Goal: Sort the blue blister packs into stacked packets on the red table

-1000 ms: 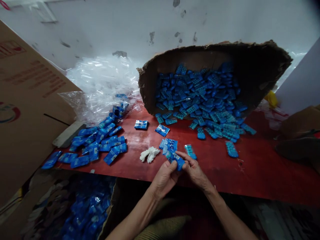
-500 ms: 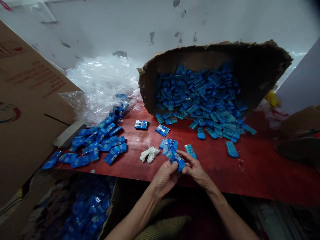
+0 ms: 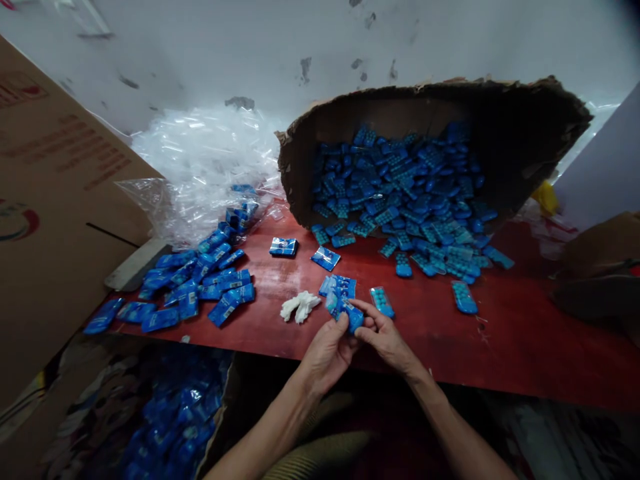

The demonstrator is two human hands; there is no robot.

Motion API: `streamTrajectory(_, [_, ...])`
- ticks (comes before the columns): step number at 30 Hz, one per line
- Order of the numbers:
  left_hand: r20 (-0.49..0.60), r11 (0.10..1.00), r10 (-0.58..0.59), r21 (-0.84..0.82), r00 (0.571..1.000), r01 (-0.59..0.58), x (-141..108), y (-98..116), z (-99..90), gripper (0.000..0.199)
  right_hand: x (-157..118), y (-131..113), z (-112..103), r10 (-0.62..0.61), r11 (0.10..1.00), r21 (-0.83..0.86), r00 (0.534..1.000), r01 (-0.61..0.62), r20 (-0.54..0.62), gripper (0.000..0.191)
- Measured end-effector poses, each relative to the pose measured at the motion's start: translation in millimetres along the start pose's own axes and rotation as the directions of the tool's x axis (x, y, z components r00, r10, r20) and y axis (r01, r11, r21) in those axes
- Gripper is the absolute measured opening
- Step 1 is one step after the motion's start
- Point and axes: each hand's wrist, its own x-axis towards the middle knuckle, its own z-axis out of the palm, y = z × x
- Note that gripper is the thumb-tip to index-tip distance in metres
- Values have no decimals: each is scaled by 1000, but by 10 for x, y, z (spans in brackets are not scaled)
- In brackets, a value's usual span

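Note:
Between my two hands is a small blue printed packet (image 3: 353,319), held just above the near edge of the red table. My left hand (image 3: 327,350) grips it from the left with the thumb on top. From the right, my right hand (image 3: 387,339) pinches its side with thumb and fingers. Just beyond the packet lie blue printed cards (image 3: 341,287), partly hidden by it. A clear-fronted pack of blue round pieces (image 3: 381,302) rests close to my right fingers. Left of my hands is a crumpled white cloth or tissue (image 3: 300,307).
A torn-edged cardboard box (image 3: 530,133) lies on its side, spilling blue packs (image 3: 400,193). Blue printed packets (image 3: 187,300) are heaped left, below clear plastic sleeves (image 3: 200,160). Two card stacks (image 3: 283,247) sit mid-table. A large carton (image 3: 55,167) stands left; more packets (image 3: 170,420) lie below.
The packet has shifted slightly left and turned in my hands. My right fingers have moved left with it and closed in nearer to my left hand.

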Motion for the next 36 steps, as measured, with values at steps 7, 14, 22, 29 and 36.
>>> streamTrajectory(7, [-47, 1000, 31, 6, 998, -30, 2, -50, 76, 23, -9, -63, 36, -29, 987, -160, 998, 22, -46, 51])
streamTrajectory(14, [-158, 988, 151, 4, 976, -152, 21, -129, 182, 21, -15, 25, 95, -57, 977, -210, 988, 26, -146, 47])
streamTrajectory(22, [-74, 998, 57, 39, 996, -54, 14, -57, 131, 27, 36, -55, -36, 48, 999, -1, 999, -48, -3, 44])
streamTrajectory(29, [-225, 984, 179, 66, 958, -168, 26, -164, 183, 28, -21, 43, 167, 6, 998, -62, 982, -18, -187, 51])
streamTrajectory(36, [-79, 994, 59, 99, 995, -51, -5, -109, 80, 36, 4, 43, 79, 127, 967, 227, 990, -111, -57, 42])
